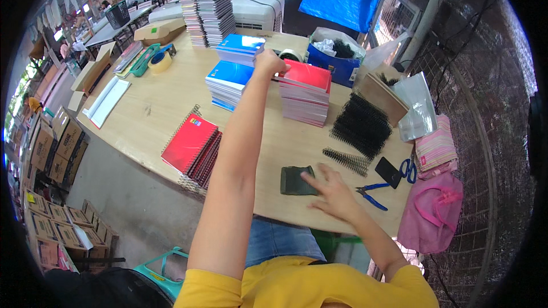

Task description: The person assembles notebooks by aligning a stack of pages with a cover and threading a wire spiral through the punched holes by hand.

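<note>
Left arm (233,179) outstretched, right grip (335,195) splayed

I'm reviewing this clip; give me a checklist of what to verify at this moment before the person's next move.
1. Left hand at the red stack: ok, by its upper-left corner.
2. Left hand's grip on a cover: cannot tell, fingertips hidden.
3. Right hand free: ok, fingers spread, nothing held.
4. Right hand clear of the dark green pad: cannot tell, a finger overlaps its edge in view.
5. Black coils on the table: ok, right of the red stack.
6. Pliers closed: not ok, handles spread apart.
</note>
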`<control>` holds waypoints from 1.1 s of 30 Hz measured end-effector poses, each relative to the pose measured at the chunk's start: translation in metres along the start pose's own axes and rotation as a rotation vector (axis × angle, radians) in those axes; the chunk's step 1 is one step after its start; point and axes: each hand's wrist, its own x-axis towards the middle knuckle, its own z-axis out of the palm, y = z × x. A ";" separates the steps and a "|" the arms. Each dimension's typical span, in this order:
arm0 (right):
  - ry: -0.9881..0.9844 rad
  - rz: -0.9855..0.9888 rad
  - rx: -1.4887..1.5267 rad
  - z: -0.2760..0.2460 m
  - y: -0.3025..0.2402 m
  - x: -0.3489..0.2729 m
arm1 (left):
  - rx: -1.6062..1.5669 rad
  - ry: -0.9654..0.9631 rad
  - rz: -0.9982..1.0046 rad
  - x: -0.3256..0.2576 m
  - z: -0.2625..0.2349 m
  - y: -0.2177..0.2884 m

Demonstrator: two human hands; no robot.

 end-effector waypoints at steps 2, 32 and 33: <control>0.044 -0.008 -0.022 0.046 0.046 0.000 | 0.037 -0.120 -0.005 -0.004 0.017 0.042; 0.165 -0.047 0.238 -0.039 0.075 0.018 | -0.456 0.298 0.377 -0.357 0.074 -0.061; 0.124 -0.033 0.262 -0.038 0.072 0.016 | -0.478 0.330 0.377 -0.356 0.082 -0.059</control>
